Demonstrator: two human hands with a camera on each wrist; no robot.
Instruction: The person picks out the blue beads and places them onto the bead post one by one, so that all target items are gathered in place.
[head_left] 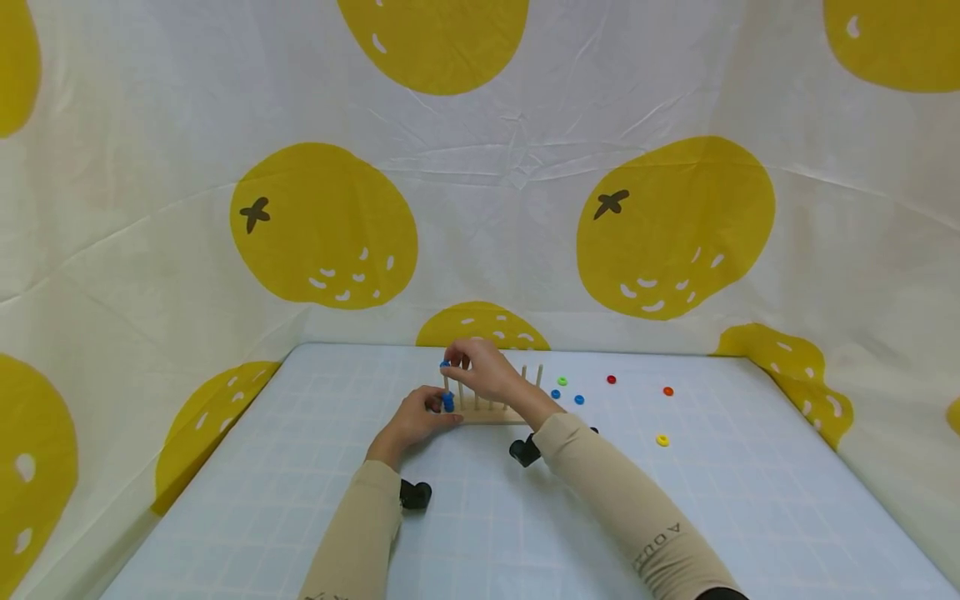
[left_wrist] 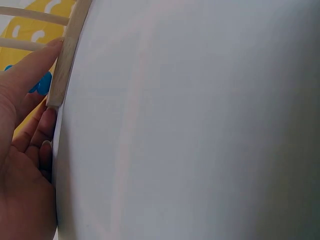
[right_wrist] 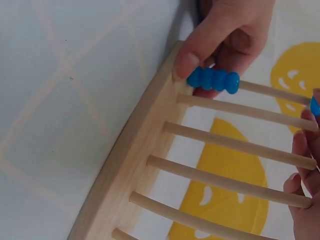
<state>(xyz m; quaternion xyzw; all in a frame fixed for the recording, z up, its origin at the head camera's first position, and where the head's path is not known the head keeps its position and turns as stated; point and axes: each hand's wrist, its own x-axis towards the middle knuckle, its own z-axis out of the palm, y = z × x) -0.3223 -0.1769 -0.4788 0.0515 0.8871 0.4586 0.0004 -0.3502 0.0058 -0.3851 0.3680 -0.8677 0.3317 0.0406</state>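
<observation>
A white curtain (head_left: 517, 250) printed with big yellow fruit hangs behind and along both sides of a surface (head_left: 472, 533) covered in pale blue checked cloth. Toward the far edge of the surface stands a wooden rack (head_left: 491, 416), a long flat base with a row of thin upright pegs.

The end peg (right_wrist: 272, 91) at the rack's left carries a stack of blue rings (right_wrist: 214, 80), four of them in the right wrist view, sitting low by the base. The other pegs that show are bare.

The left hand (head_left: 415, 417) grips the rack at its left end, the thumb laid on the base and the other fingers curled beyond the end, close to the blue stack. The right hand (head_left: 483, 367) pinches a single blue ring (head_left: 445, 364) at the top of the end peg, well above the stack; whether the peg already passes through it cannot be told.

Loose rings lie to the right of the rack. A green ring (head_left: 562, 381) and two blue ones (head_left: 579, 400) are nearest its right end, then a red ring (head_left: 611, 379), with an orange ring (head_left: 668, 391) farther right. A yellow ring (head_left: 662, 440) lies closer to the person, beyond the right forearm. Both arms wear beige sleeves (head_left: 360, 525), with black devices (head_left: 416, 495) at the wrists.
</observation>
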